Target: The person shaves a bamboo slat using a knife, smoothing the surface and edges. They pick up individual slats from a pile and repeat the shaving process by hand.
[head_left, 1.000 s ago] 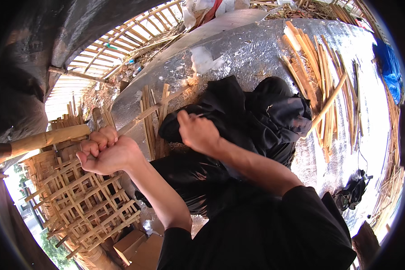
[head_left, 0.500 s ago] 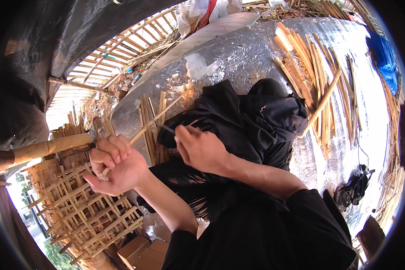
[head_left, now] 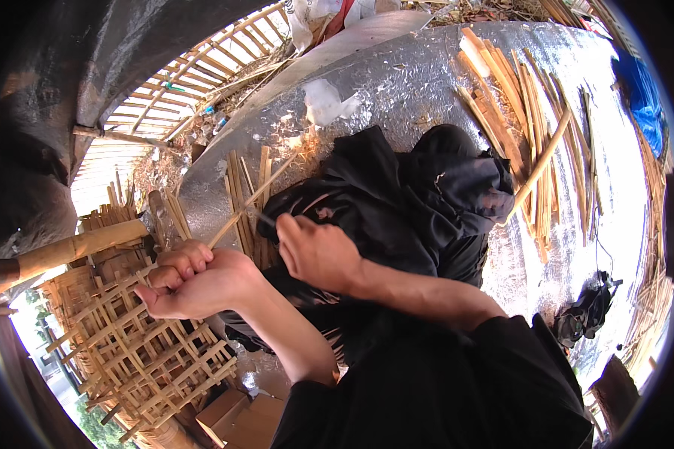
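My left hand (head_left: 191, 283) is closed, palm turned up, around the lower end of a thin bamboo strip (head_left: 273, 179). The strip slants away up and to the right, its far tip over the silvery floor sheet. In my right hand (head_left: 318, 253), a fist, is a knife; only its narrow grey blade (head_left: 261, 218) shows, beside the strip, and the handle is hidden by the fingers. Whether the blade touches the strip I cannot tell. Below and beyond the hands lie my legs in black trousers (head_left: 367, 179).
Split bamboo strips (head_left: 532, 142) lie piled at the right on the silvery sheet (head_left: 419, 75), with more strips (head_left: 240, 176) near my hands. At lower left are a bamboo lattice (head_left: 150, 344), a thick bamboo pole (head_left: 90, 245) and a cardboard box (head_left: 240, 419). A blue tarp (head_left: 644, 105) hangs far right.
My right hand with the knife has moved a little left and down. My left fingers have curled in tighter and the wrist has turned. The strip's far end has shifted slightly left.
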The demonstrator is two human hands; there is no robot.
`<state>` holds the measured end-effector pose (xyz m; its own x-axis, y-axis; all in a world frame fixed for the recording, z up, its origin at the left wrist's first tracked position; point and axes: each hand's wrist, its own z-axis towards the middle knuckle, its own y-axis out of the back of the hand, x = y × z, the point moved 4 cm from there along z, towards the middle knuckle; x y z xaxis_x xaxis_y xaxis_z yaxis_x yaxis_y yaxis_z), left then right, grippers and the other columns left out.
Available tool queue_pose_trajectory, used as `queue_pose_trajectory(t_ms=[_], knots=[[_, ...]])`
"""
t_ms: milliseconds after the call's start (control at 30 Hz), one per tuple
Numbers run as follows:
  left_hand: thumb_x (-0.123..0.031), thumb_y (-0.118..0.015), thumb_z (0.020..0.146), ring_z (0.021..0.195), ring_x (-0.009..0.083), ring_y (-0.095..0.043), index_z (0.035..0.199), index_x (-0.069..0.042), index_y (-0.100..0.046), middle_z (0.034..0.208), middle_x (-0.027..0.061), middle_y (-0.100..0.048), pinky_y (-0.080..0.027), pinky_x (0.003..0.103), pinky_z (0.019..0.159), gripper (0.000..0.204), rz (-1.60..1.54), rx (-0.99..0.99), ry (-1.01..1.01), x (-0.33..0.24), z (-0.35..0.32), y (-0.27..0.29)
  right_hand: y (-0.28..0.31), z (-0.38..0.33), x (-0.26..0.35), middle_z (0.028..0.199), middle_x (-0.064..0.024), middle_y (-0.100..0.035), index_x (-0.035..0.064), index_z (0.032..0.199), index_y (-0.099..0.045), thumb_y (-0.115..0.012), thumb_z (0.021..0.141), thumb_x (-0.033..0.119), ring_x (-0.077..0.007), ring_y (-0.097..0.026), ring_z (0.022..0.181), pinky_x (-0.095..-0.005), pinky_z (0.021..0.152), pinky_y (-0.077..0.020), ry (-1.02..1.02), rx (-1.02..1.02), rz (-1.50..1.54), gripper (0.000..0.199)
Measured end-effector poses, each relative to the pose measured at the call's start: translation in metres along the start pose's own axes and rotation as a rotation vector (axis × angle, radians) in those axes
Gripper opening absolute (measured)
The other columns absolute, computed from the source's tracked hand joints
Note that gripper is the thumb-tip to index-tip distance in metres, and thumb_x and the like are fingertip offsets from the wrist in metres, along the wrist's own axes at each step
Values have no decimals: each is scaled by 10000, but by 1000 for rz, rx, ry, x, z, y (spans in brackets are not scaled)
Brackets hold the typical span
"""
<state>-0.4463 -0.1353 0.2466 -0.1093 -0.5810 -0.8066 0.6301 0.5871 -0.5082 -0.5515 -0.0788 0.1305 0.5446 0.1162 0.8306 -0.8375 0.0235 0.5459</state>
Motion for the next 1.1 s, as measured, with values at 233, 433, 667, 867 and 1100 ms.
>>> queue_pose_trajectory(t_ms=[233, 433, 667, 867, 1100], knots=[[-385, -363, 999, 453, 96, -144, 560, -195, -177, 534, -32, -193, -142, 252, 446, 513, 18, -46, 41, 10, 2, 2, -29, 16, -121, 707, -220, -647, 4, 995, -457, -572, 899, 175, -435, -660, 666, -524, 586, -547, -212, 39, -91, 227], [-359, -400, 963, 440, 101, -137, 562, -199, -217, 515, -31, -204, -153, 263, 444, 469, -23, 15, 49, 9, 17, 9, -24, 7, -64, 665, -188, -622, 48, 975, -446, -575, 897, 169, -413, -650, 623, -520, 575, -542, -109, -33, -19, 194], [-299, -483, 909, 430, 107, -154, 573, -196, -267, 509, -24, -236, -169, 277, 434, 413, -195, 226, 181, 17, 58, 61, -53, 20, -125, 781, -244, -686, -3, 1000, -488, -726, 764, 121, -439, -688, 753, -511, 655, -576, -302, 121, -165, 357], [-273, -466, 906, 435, 113, -154, 587, -184, -259, 511, -21, -248, -171, 282, 431, 390, -245, 235, 190, 19, 60, 82, -41, 17, -108, 747, -239, -669, 18, 1014, -454, -630, 836, 145, -451, -670, 696, -547, 602, -550, -249, 113, -136, 281], [-329, -428, 928, 454, 107, -160, 595, -189, -244, 532, -26, -231, -155, 286, 462, 405, 9, -329, 140, 10, 46, 56, -57, -10, -48, 820, -230, -663, 40, 1037, -486, -567, 876, 158, -443, -666, 653, -529, 600, -554, -87, 54, -151, 215]])
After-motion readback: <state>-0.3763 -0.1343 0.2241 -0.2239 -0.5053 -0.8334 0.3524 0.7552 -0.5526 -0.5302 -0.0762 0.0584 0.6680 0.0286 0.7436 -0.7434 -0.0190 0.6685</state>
